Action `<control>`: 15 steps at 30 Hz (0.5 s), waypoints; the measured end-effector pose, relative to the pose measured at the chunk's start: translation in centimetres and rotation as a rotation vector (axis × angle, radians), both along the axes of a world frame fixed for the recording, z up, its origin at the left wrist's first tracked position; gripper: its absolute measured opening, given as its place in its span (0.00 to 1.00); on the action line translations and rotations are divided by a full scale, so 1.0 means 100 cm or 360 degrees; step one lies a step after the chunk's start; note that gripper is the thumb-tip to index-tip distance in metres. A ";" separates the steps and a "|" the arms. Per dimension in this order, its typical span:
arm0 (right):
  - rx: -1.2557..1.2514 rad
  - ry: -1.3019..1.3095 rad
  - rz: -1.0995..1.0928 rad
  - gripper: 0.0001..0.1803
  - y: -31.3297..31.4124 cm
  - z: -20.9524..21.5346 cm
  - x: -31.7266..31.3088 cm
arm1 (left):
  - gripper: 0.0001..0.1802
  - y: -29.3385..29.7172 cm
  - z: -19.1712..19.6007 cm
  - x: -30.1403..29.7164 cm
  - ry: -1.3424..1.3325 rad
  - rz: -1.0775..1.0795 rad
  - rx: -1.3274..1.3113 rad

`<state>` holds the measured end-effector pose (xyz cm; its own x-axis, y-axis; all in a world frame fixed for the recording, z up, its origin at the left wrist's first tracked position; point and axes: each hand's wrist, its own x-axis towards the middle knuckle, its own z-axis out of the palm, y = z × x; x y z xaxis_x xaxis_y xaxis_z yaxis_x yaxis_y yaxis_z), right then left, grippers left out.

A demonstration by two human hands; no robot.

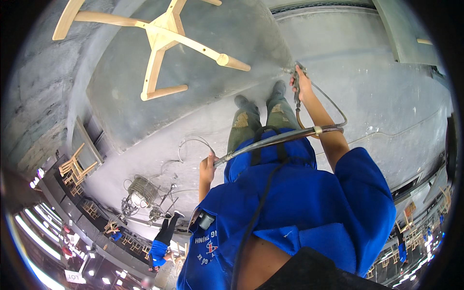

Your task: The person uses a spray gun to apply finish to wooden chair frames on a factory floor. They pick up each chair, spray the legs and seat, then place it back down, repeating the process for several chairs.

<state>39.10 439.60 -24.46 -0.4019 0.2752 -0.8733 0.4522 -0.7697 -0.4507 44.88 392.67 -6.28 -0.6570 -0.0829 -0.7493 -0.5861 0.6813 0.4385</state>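
Observation:
My right hand (301, 83) grips a spray gun (298, 72) whose nozzle points left, where a faint mist hangs in the air. A hose runs from the gun and loops back past my forearm. Held at waist height, my left hand (208, 163) is closed around a bundle of hoses (270, 140) that crosses in front of my body. Ahead and to the left of the gun stands a pale wooden frame (166, 36) with splayed legs, apart from both hands. Its far top part is cut off by the picture's edge.
A grey panel (121, 106) lies behind the wooden frame. At lower left stand a wire-caged machine (141, 192) and tangled hoses. Another person (161, 249) in blue works beyond, near rows of wooden chairs (76, 166). A thin hose (386, 134) trails across the floor at right.

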 end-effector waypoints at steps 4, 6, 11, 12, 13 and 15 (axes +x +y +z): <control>-0.0203 0.0412 -0.0085 0.22 -0.007 0.046 -0.050 | 0.36 0.022 0.053 -0.046 0.0311 0.0021 0.0029; -0.0217 0.0707 -0.0181 0.23 -0.017 0.071 -0.090 | 0.34 0.027 0.075 -0.069 0.0399 -0.0127 0.0033; 0.0081 0.0947 -0.0420 0.21 -0.057 0.078 -0.179 | 0.32 0.009 0.105 -0.113 0.0563 -0.0298 0.0027; 0.0191 0.0939 -0.0432 0.21 -0.060 0.070 -0.195 | 0.32 0.002 0.107 -0.122 0.0559 -0.0275 -0.0022; 0.0237 0.0804 -0.0487 0.20 -0.066 0.059 -0.207 | 0.31 -0.008 0.112 -0.131 0.0469 -0.0232 -0.0035; 0.0327 0.0514 -0.0571 0.20 -0.078 0.038 -0.221 | 0.31 -0.025 0.117 -0.146 0.0518 -0.0287 0.0084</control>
